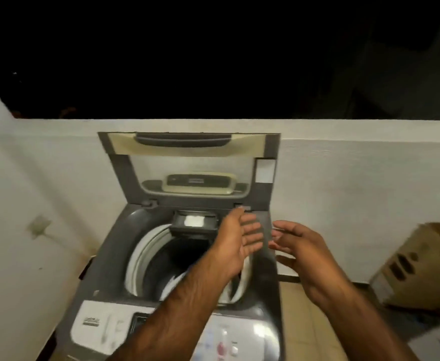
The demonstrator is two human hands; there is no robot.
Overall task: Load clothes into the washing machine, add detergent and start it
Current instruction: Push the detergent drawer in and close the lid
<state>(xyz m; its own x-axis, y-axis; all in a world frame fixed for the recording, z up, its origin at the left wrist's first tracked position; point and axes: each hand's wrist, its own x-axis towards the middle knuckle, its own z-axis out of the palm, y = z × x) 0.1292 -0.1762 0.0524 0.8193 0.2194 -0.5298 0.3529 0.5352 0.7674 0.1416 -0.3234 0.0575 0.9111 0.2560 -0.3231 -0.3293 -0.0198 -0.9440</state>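
A grey top-loading washing machine stands in front of me with its lid raised against the wall. The drum is dark inside, and a bit of white cloth shows near my forearm. At the back rim the detergent drawer is pulled out, with white powder in it. My left hand hovers over the drum's right rim, palm turned right, fingers spread, holding nothing. My right hand faces it just past the machine's right edge, also spread and holding nothing.
The control panel lies along the machine's near edge. A low white wall runs behind, with darkness beyond it. A cardboard box sits on the floor at the right. A wall socket with a cable is at the left.
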